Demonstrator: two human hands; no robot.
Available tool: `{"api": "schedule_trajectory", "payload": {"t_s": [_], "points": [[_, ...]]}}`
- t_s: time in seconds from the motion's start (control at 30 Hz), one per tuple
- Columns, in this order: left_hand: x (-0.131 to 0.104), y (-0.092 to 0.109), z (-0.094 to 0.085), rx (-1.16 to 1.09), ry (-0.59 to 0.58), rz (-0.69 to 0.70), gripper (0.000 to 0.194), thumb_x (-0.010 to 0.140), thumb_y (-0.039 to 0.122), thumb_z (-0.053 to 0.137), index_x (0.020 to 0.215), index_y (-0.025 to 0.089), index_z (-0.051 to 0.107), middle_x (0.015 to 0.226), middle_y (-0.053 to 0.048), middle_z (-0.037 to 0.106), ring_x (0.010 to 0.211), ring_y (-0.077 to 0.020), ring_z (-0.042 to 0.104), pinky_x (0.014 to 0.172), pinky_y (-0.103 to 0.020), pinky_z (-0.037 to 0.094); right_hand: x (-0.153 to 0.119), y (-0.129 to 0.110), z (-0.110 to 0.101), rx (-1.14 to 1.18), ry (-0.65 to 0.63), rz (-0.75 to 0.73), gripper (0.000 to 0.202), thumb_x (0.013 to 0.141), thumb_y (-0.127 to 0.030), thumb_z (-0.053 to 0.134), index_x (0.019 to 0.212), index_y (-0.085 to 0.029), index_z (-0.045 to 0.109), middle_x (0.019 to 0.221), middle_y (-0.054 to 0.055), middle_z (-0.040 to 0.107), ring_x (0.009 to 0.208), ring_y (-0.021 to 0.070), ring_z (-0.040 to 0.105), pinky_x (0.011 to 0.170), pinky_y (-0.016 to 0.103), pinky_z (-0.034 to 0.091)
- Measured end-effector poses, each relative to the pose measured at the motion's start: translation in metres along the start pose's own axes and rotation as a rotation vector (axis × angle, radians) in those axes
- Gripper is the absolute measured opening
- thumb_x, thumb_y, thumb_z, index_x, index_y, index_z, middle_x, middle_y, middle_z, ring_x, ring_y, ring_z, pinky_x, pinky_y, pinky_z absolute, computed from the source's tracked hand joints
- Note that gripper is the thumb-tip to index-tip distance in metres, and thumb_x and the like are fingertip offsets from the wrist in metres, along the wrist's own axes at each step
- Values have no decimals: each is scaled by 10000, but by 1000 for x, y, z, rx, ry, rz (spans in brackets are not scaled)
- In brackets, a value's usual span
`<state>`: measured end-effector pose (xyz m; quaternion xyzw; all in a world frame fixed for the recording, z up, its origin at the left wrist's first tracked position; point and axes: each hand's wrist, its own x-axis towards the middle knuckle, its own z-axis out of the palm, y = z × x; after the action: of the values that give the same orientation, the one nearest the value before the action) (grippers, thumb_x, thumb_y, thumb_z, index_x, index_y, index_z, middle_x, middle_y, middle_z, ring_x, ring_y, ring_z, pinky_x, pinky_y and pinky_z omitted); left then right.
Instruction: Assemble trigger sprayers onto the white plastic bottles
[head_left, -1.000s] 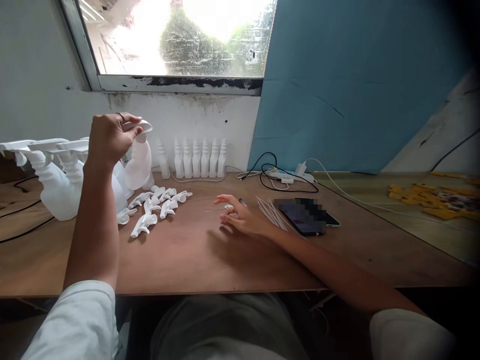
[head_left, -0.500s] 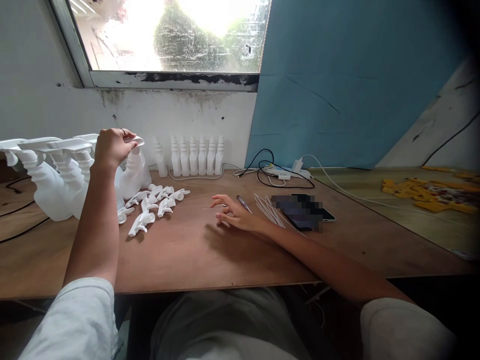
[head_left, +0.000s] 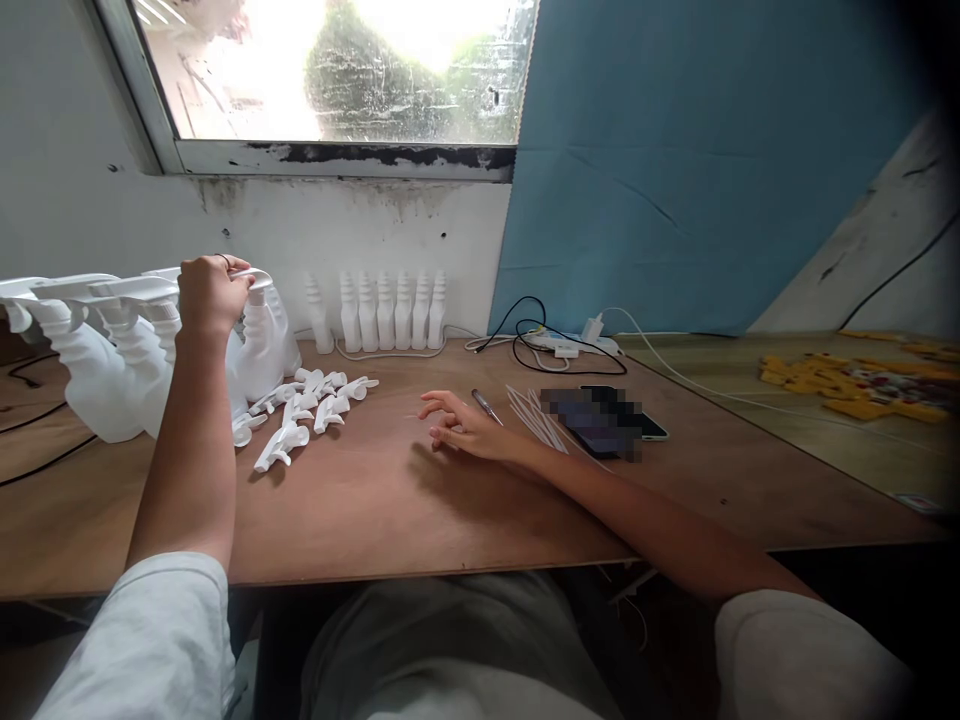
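Note:
My left hand (head_left: pixel 211 292) is raised over the row of bottles at the left of the table. Its fingers are closed on the flat white top of a spray bottle (head_left: pixel 261 352), whose ribbed neck and white body stand below. More white spray bottles (head_left: pixel 103 385) with flat spray heads stand to the left, partly behind my forearm. Between my hands lies a loose pile of small white spray trigger parts (head_left: pixel 300 412). My right hand (head_left: pixel 461 428) is held low over the table with fingers loosely spread and nothing in it. Just beyond it lies a pen (head_left: pixel 486 406).
Several slim white bottles (head_left: pixel 394 315) stand against the wall. White tubes (head_left: pixel 538 420) lie beside dark flat devices (head_left: pixel 600 420), partly pixelated. A power strip (head_left: pixel 577 345) with cables sits at the back. Yellow pieces (head_left: pixel 847 385) lie on the far-right surface. The table's front edge (head_left: pixel 360 580) runs near my lap.
My left hand has shifted slightly left, with the spray bottle's top under its fingers turned or tilted a little the same way. The right hand has stayed in place.

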<state>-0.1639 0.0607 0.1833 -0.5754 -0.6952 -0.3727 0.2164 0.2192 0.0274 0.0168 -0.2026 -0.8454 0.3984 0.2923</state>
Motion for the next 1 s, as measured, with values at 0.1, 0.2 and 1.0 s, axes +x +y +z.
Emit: {"api": "schedule_trajectory", "payload": {"t_s": [0.1, 0.2, 1.0], "points": [[0, -2, -1, -35, 67, -70, 370, 848, 320, 585, 1146, 120, 675, 1078, -109, 708, 1005, -174, 623, 969, -273, 431, -1, -1, 0, -11, -8, 1, 436, 938, -338, 513, 1308, -233, 309, 1203, 82, 492, 717, 66, 631, 637, 220, 473], [-1, -1, -2, -38, 66, -90, 375, 847, 315, 582, 1155, 121, 672, 1075, -110, 708, 989, -173, 616, 974, -279, 426, -2, -3, 0, -29, -20, 19, 438, 936, -316, 512, 1315, -228, 311, 1200, 82, 497, 739, 70, 624, 662, 229, 471], [-12, 16, -2, -8, 68, -164, 501, 827, 261, 607, 1278, 48, 564, 1474, -185, 321, 1315, -348, 371, 1096, -443, 347, -2, -6, 1, -99, -62, 46, 436, 917, -250, 523, 1301, -200, 322, 1162, 76, 518, 715, 68, 559, 664, 238, 444]]}}
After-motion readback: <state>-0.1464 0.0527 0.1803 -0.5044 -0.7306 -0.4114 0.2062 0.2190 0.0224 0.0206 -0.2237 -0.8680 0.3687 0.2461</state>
